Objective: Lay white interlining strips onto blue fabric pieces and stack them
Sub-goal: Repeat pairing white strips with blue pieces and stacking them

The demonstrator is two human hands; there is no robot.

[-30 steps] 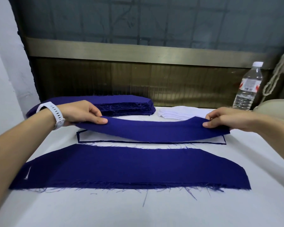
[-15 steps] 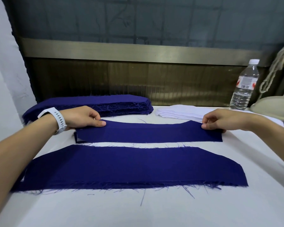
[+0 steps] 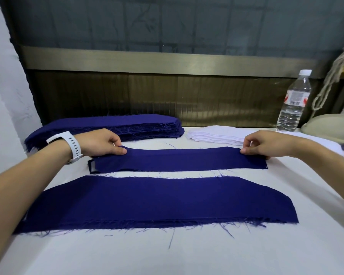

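Head view: white cloth-covered worktable [image 3: 187, 255] fills the frame. Wide frayed-edge blue fabric piece [image 3: 157, 201] lies flat nearest me. Tall stack of blue fabric pieces [image 3: 111, 126] sits at back left, with a smaller pile of white interlining strips [image 3: 214, 135] to its right. Narrow blue fabric strip [image 3: 179, 158] lies across the middle, between the wide piece and the stacks, on top of a dark-outlined layer that peeks out at its left end. My left hand [image 3: 101, 142], with white watch [image 3: 72, 145] on the wrist, pinches the strip's left end; my right hand [image 3: 266, 143] pinches the right end, thumb and fingers closed on cloth. Clear plastic water bottle [image 3: 293, 102] stands far right.

Risk: the left end looks offset from the layer below, so letting go now could leave the stack misaligned. Uneven pull could skew or wrinkle the strip. Loose threads may snag.
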